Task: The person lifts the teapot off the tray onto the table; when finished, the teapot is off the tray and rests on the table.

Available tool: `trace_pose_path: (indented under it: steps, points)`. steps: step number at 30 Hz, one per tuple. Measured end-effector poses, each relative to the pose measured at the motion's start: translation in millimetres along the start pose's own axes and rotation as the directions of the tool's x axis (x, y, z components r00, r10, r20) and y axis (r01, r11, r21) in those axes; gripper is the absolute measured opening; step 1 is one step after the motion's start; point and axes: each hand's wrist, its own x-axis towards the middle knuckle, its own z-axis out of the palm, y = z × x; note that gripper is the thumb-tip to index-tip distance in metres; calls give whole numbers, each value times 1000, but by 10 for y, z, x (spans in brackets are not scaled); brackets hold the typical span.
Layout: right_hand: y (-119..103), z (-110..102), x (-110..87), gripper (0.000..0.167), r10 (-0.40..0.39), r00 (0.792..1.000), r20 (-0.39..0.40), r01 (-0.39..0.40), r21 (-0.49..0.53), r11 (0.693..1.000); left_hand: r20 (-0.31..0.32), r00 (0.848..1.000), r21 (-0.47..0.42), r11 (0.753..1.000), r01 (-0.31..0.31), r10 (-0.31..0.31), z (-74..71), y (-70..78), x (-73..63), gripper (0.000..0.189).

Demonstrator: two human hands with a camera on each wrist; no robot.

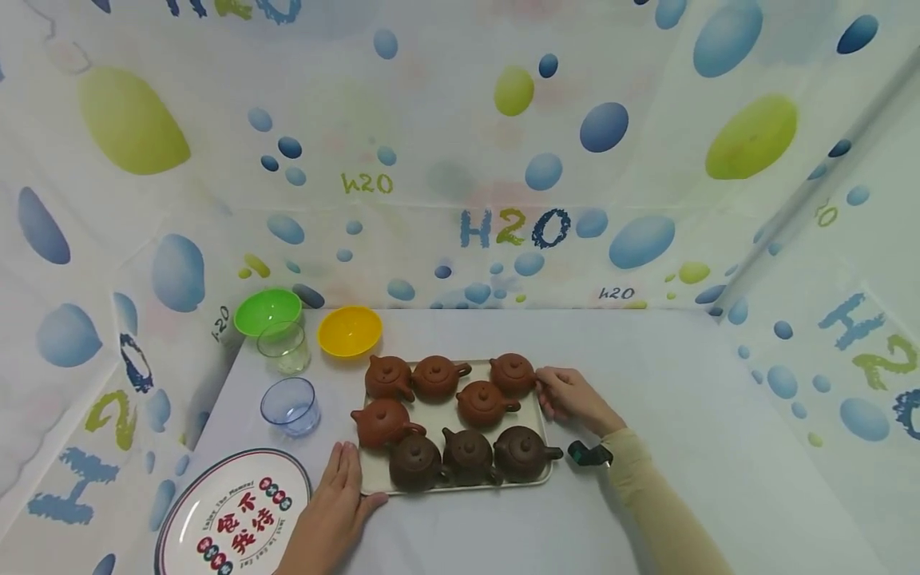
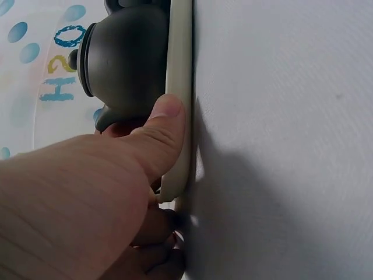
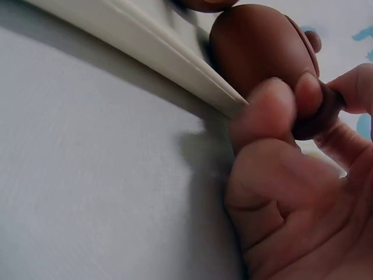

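Note:
A cream rectangular tray (image 1: 438,419) carries several small clay teapots. Reddish-brown ones stand at the back and left, and three dark brown ones line the front edge. My right hand (image 1: 571,397) pinches the handle of the reddish-brown teapot (image 1: 513,374) at the tray's back right corner; in the right wrist view that handle (image 3: 317,119) shows between the fingers, and the teapot sits close over the tray rim. My left hand (image 1: 334,511) holds the tray's front left corner, thumb (image 2: 166,114) on the front wall, fingers along the left side. A dark teapot (image 2: 128,61) stands just behind that thumb.
A large white plate (image 1: 190,519) with red characters lies left of my left hand. Behind it stand a blue glass bowl (image 1: 291,409) and a clear glass (image 1: 285,351). Green (image 1: 267,311) and yellow bowls (image 1: 350,331) sit at the back left. A patterned curtain (image 1: 431,144) encloses the white table.

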Motion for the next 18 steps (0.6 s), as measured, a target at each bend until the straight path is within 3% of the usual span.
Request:
trace_pose_path:
  steps: [6, 13, 18]
  points:
    - [9, 44, 9, 45, -50, 999, -10, 50, -22, 999, -32, 999, 1, 1000, -13, 13, 7, -27, -55, 89]
    - [6, 38, 22, 44, -50, 998, -35, 49, -39, 998, -122, 991, 37, 998, -59, 64, 34, -21, -76, 83]
    - [18, 5, 13, 44, -53, 998, -19, 53, -43, 998, -110, 993, 16, 999, -47, 48, 58, 12, -76, 85]
